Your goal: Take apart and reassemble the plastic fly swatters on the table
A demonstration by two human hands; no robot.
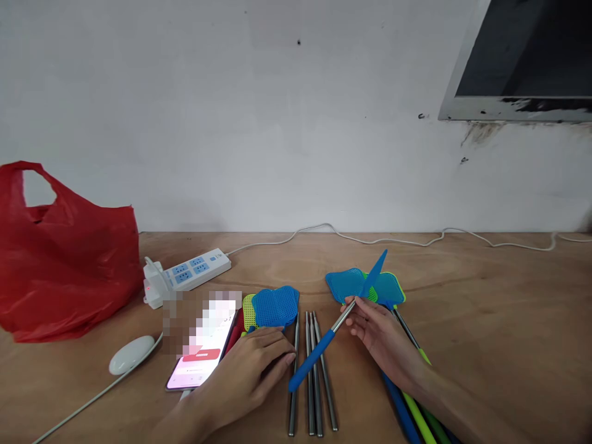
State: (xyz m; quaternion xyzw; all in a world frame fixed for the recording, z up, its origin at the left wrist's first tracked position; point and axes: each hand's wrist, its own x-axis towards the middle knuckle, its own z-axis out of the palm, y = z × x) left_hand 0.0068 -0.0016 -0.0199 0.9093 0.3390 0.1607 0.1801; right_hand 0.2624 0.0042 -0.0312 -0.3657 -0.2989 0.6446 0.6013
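Note:
My right hand (379, 336) pinches the metal shaft of a blue fly swatter (333, 327), which is lifted and tilted, its blue head up near the far side and its blue grip pointing down left. My left hand (252, 370) rests palm down on the wooden table (485, 308), fingers flat, touching a stack of loose blue and green swatter heads (272, 307). Several bare metal rods (314, 376) lie between my hands. Behind my right hand lie more blue and green swatter heads (351, 282); finished swatters with blue and green handles (416, 419) lie under my right forearm.
A phone (203, 351) with its screen lit lies left of my left hand. A white power strip (185, 274), a white oval device (131, 354) on a cable and a red plastic bag (65, 259) sit at the left. A white cable runs along the wall.

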